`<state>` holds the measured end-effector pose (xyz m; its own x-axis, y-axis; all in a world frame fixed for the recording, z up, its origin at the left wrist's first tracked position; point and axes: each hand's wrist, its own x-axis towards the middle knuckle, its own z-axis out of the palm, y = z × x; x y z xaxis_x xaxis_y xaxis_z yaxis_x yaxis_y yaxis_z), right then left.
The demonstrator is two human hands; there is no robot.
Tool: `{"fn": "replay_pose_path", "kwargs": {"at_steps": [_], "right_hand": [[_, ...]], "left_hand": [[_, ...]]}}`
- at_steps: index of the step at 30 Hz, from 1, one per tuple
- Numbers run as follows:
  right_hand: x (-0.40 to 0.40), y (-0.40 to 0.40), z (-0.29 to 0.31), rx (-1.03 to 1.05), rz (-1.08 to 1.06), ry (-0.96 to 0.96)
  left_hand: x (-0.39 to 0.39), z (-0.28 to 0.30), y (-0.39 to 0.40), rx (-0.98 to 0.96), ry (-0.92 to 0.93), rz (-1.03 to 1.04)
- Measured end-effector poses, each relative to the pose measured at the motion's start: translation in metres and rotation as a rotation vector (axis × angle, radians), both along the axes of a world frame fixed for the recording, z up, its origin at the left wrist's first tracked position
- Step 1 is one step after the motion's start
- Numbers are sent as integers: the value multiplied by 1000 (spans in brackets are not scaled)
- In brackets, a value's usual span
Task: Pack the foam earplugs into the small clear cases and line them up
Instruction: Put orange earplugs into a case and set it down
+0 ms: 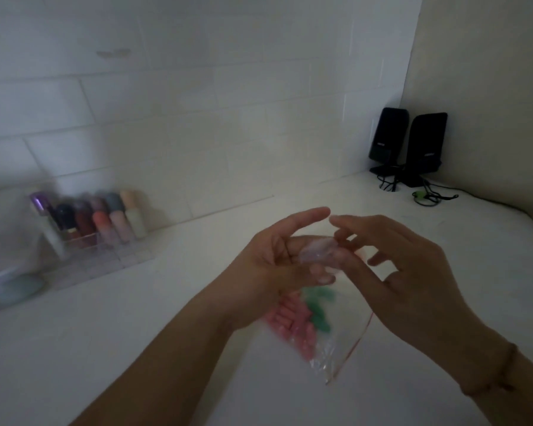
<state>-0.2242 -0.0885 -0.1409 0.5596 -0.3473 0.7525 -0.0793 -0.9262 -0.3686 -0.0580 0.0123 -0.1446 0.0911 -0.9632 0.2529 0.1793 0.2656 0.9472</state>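
My left hand (277,256) holds a small clear case (319,252) between thumb and fingers above the white counter. Under both hands lies or hangs a clear zip bag (330,348) with a red seal strip, holding several pink foam earplugs (290,321) and green foam earplugs (319,305). My right hand (394,265) hovers at the case's right side, its fingertips close to the case; motion blur hides whether they pinch it.
A clear organiser (96,241) with several coloured bottles stands at the back left against the tiled wall. Two black speakers (410,142) with cables sit in the back right corner. A blurred white and pale green object (10,284) is at the far left.
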Motion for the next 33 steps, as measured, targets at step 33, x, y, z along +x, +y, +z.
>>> {"fn": "replay_pose_path", "kwargs": {"at_steps": [33], "right_hand": [[2,17,-17,-84,47,937]], "left_hand": [[42,-28,-16,362,-745,541]]}}
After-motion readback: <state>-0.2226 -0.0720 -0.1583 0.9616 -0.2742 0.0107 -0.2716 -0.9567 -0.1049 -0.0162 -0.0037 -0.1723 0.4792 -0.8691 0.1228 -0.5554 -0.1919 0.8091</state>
